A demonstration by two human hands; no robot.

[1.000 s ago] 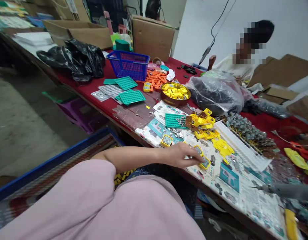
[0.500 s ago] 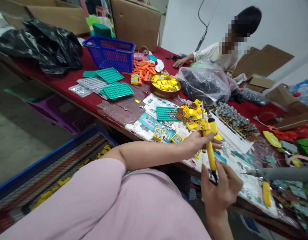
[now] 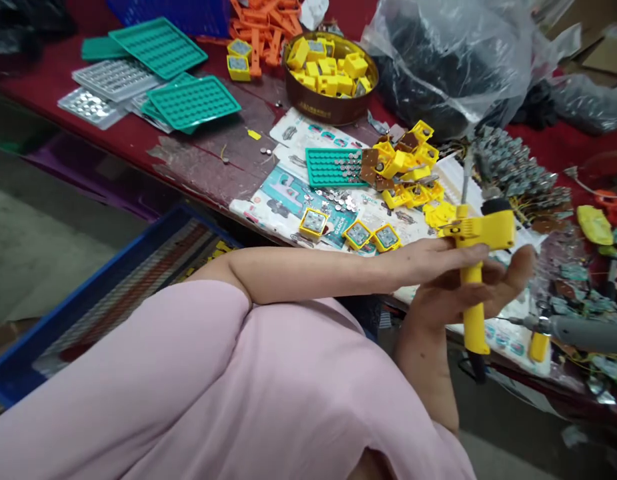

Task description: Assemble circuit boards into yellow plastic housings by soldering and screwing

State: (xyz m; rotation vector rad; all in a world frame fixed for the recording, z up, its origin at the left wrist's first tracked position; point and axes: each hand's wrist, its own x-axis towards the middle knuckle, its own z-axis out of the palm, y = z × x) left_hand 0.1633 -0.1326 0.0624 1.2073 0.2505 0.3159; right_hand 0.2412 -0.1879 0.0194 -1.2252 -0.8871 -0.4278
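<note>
A yellow soldering gun (image 3: pixel 474 327), with a slim metal tip pointing up and a black cord at its lower end, is held upright over the table's front edge. My left hand (image 3: pixel 428 261) grips its upper handle, thumb across the front. Lower down, my right hand (image 3: pixel 451 301) closes around the same handle, with some fingers extended behind it. Left of my hands, several small yellow cases (image 3: pixel 358 235) with grey panels lie on printed sheets. Behind them is a heap of yellow housings (image 3: pixel 405 160) beside a green tray (image 3: pixel 331 167) of small metal discs.
A round tin (image 3: pixel 328 110) holds more yellow cases, near orange parts (image 3: pixel 261 27). Green trays (image 3: pixel 193 101) are stacked at left. Wired components (image 3: pixel 518 167) lie at right, and a grey tool (image 3: pixel 583 332) juts in. Below the table is a blue-rimmed crate (image 3: pixel 88 300).
The view has tipped down and come closer. My right hand has moved up from the cord end to the handle. The soldering gun's head has turned to the right.
</note>
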